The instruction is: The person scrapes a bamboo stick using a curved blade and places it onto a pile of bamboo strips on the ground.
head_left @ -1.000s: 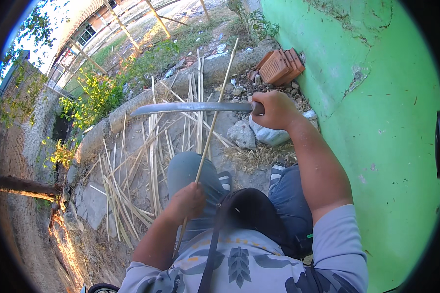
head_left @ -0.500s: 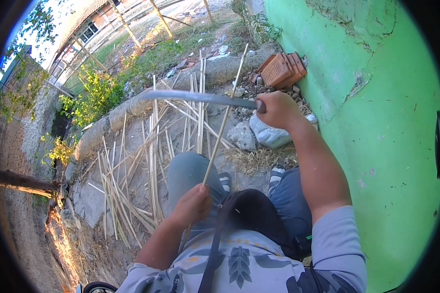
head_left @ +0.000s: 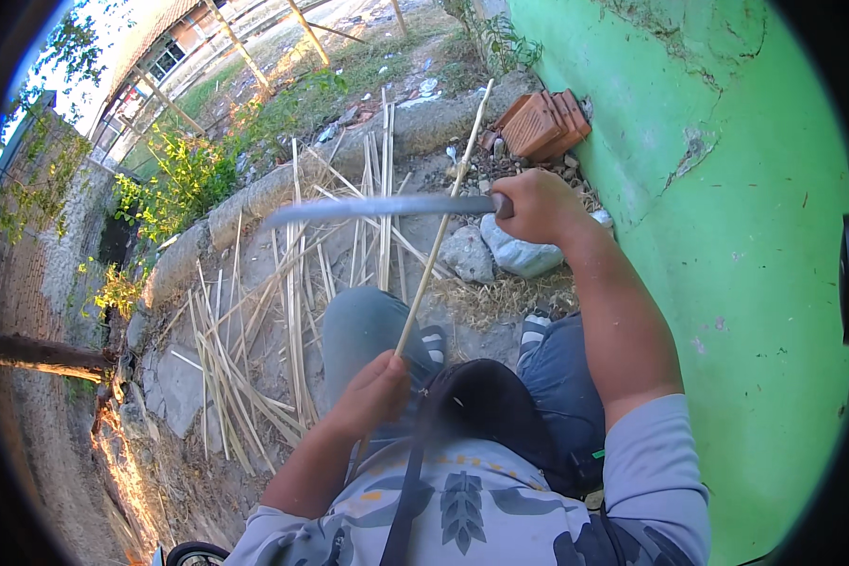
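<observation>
My left hand [head_left: 375, 394] is closed around a thin bamboo stick [head_left: 432, 255], which slants up and away from my lap past my raised knee. A pale frayed or knotted spot shows on the stick above the blade. My right hand [head_left: 538, 206] grips the dark handle of a machete [head_left: 387, 208]. Its long grey blade points left, crosses the stick and is blurred toward the tip. Whether the edge touches the stick, I cannot tell. On the ground to the left lie several split bamboo strips [head_left: 294, 311], loosely scattered.
A green wall [head_left: 736, 283] rises close on my right. By its foot sit stacked clay roof tiles [head_left: 538, 127], with a pale stone [head_left: 519, 253] and a grey stone [head_left: 467, 253] nearer me. A low concrete kerb [head_left: 255, 209] curves beyond the strips. A black bag [head_left: 486, 410] rests on my lap.
The machete has come slightly nearer to me along the stick. The stick's far end has tilted a little to the right, while my left hand stays almost in place.
</observation>
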{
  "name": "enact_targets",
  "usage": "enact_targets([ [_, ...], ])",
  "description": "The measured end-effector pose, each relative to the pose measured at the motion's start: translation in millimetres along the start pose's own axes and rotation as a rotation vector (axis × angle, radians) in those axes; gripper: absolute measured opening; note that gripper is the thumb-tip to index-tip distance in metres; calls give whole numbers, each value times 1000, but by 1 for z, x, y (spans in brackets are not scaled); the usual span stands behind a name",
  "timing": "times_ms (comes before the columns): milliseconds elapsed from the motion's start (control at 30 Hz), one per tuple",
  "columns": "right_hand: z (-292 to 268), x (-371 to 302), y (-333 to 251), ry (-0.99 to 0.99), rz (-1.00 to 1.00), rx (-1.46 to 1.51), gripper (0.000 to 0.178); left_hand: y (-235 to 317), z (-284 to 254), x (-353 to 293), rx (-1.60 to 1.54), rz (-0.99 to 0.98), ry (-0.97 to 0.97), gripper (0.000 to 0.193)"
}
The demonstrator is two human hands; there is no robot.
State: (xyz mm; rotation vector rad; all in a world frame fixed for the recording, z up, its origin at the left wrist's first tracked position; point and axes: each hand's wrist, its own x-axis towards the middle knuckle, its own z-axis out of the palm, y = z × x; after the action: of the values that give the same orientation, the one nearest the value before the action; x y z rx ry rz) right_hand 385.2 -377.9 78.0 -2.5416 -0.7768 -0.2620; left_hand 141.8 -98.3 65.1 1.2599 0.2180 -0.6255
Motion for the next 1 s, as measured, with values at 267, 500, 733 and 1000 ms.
enact_targets([
  [267,1,-5,32,78,135,125,13,-3,2,1,130,44,10,32],
  [500,-9,-3,9,19,-19,21,18,-3,3,0,136,56,55,32],
  [733,-2,-8,40,86,249,212,15,-6,5,1,174,73,-10,30],
  [1000,-11,-2,10,-6,16,18,16,-8,0,-2,161,73,47,31],
])
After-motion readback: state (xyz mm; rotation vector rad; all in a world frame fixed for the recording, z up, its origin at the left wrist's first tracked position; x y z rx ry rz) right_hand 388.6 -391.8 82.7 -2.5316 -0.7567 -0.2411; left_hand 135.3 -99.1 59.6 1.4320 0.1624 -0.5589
